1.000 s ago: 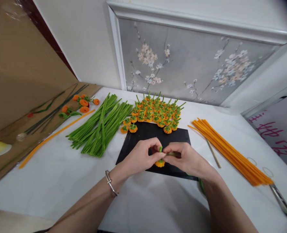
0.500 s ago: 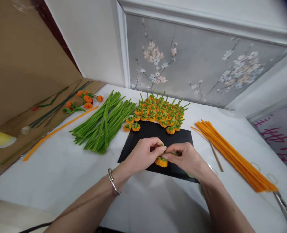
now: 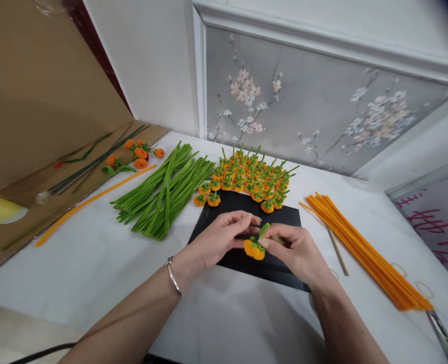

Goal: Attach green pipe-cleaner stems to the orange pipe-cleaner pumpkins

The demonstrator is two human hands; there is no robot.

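Observation:
My right hand (image 3: 290, 250) pinches a small orange pipe-cleaner flower (image 3: 253, 249) by its green top, between thumb and fingertips. A short green stem (image 3: 264, 229) sticks up from it, and something thin and tan shows between the fingers, too small to name. Just left of the flower is my left hand (image 3: 224, 232), its fingers apart and holding nothing I can see. Both hands are above a black mat (image 3: 231, 205). Behind the mat stand several similar orange flowers (image 3: 247, 174) with green stems pointing up.
Green pipe cleaners (image 3: 167, 194) lie in a pile to the left, beside one long orange pipe cleaner (image 3: 95, 202). Finished-looking orange flowers (image 3: 140, 154) rest on cardboard (image 3: 148, 132). To the right are a bundle of orange pipe cleaners (image 3: 368, 253), a thin tan stick (image 3: 338, 251) and a metal tool (image 3: 446, 336).
My left fingers have let go of the flower's top and moved slightly left, opening. The flower is now tilted in my right hand alone. The whole view has shifted a little.

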